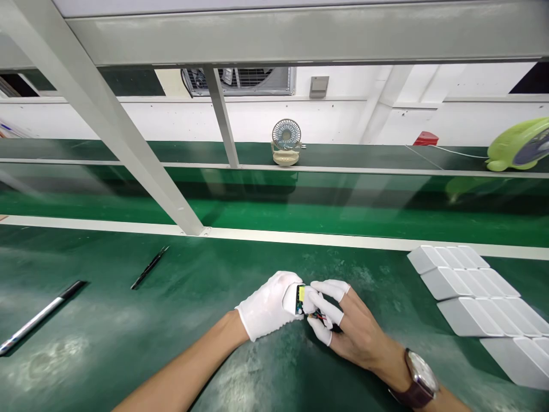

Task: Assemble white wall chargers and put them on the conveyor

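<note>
My left hand (pixel 268 306), in a white glove, grips a small white part with a green circuit board and a yellow label (pixel 299 297). My right hand (pixel 343 326) wears white finger cots and a wristwatch. Its fingertips pinch the same part from the right, where thin red and black wires (pixel 318 315) stick out. Both hands rest low over the green work mat (pixel 171 320).
Several white plastic housings (pixel 476 303) lie in rows at the right. Black tweezers (pixel 150 266) and a long pen-like tool (pixel 40 315) lie at the left. A slanted metal post (pixel 128 149) rises ahead. Beyond the conveyor belt (pixel 300 200) stand a small desk fan (pixel 286 142) and a green fan (pixel 521 144).
</note>
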Motion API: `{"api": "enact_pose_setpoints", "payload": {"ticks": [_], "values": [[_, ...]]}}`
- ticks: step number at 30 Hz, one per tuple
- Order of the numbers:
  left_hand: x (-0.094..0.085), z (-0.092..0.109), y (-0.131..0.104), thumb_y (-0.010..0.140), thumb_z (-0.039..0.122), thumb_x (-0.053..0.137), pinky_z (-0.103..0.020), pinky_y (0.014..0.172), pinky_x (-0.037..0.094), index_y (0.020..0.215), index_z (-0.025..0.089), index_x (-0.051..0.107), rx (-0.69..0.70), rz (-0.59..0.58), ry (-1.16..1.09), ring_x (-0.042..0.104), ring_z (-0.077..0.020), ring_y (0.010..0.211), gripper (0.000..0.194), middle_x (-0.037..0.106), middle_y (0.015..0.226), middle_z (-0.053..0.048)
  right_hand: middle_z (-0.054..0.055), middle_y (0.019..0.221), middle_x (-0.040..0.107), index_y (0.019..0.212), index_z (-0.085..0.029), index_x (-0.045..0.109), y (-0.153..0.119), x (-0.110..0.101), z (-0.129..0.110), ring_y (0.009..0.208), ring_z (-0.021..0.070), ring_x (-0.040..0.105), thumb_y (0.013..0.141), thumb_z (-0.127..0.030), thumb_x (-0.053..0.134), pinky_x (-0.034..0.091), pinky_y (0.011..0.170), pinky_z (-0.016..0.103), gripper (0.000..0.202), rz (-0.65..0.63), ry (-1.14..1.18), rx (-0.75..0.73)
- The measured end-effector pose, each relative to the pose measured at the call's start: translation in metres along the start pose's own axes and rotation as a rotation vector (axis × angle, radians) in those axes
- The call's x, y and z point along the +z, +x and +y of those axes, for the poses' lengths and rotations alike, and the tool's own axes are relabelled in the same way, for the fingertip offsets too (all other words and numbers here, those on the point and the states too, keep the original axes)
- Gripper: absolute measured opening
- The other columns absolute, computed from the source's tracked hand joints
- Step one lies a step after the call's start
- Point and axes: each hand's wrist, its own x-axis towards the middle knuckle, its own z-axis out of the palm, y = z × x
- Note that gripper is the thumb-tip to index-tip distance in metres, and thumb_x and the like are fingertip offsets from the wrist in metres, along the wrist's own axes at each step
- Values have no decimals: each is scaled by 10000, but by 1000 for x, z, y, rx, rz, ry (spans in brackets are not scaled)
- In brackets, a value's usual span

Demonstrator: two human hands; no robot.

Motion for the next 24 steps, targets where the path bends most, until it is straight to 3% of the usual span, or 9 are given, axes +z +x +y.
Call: {"api": "enact_pose_setpoints", "payload": {"ticks": [6,11,17,24], "values": [[-1,2,-1,768,332,768,-368,879,529,879,195,654,37,10,12,655,-265,967,210,684,957,-75,171,1260,628,1480,-165,441,-1,0,-1,1167,302,594,846,-38,660,552,968,527,682,-3,-5,-4],[3,-2,-1,784,370,760,-371,872,532,1036,185,641,23,38,8,643,-247,969,336,671,1045,-91,170,1277,616,1486,-170,432,-4,2,1,1188,300,583,861,-68,658,541,985,530,673,-31,-7,14],[-2,6,2,737,309,785,-335,808,532,783,197,632,31,21,3,650,-234,879,196,665,825,-41,184,1272,599,1462,-135,457,-3,2,2,1197,300,558,839,-33,675,524,993,527,668,-14,35,14],[4,7,4,797,221,682,-311,754,506,843,197,634,121,15,79,628,-194,789,71,652,842,-33,169,1283,602,1466,-155,457,-5,12,1,1206,300,546,853,-49,694,516,995,508,666,-33,44,25]]}}
